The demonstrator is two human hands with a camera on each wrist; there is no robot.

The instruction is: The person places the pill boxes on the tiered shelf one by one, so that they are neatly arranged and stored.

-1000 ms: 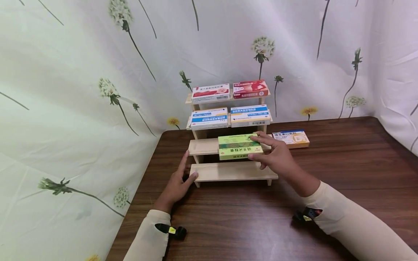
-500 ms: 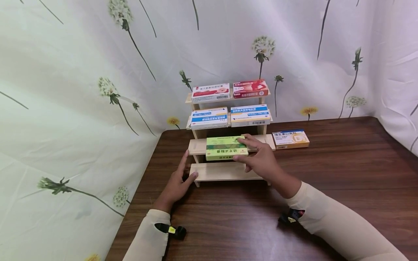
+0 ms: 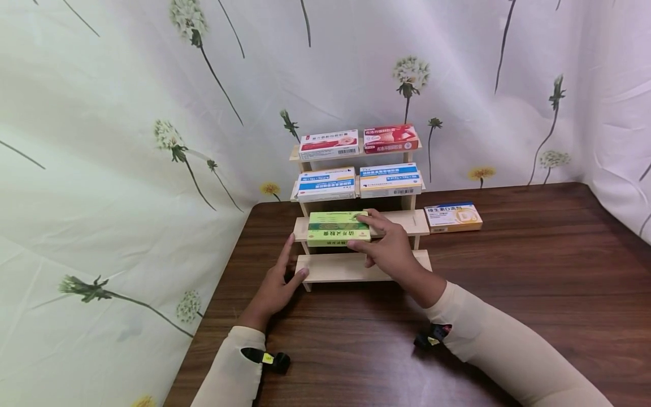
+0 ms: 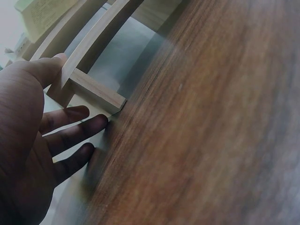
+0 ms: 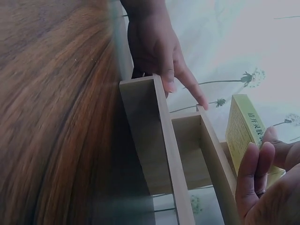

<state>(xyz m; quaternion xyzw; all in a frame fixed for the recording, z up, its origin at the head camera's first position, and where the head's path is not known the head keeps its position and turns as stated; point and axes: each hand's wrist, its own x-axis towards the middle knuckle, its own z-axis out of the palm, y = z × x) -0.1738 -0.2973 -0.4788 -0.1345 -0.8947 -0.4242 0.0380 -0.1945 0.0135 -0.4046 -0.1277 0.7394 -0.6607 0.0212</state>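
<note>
My right hand (image 3: 390,247) pinches the right end of a green medicine box (image 3: 331,228) between thumb and fingers. The box is at the left part of the second-lowest step of a wooden tiered display stand (image 3: 351,268); whether it rests fully on that step I cannot tell. In the right wrist view, the same green box (image 5: 241,125) stands out beside the stand's step edge. At the stand's left end is my left hand (image 3: 273,287), thumb on the lowest step and index finger touching the step above. Its other fingers (image 4: 77,136) extend loosely beside the stand's leg.
Two blue-and-white medicine boxes (image 3: 326,185) lie on the third step. The top step carries a white-and-red box (image 3: 328,145) and a red box (image 3: 390,139). A vitamin D box (image 3: 452,217) is right of the stand on the brown wooden table (image 3: 534,282). Dandelion-patterned cloth (image 3: 346,68) hangs behind.
My right hand has moved left along the second-lowest step with the green medicine box, bringing it towards the step's left end. My left hand has stayed in place on the stand.
</note>
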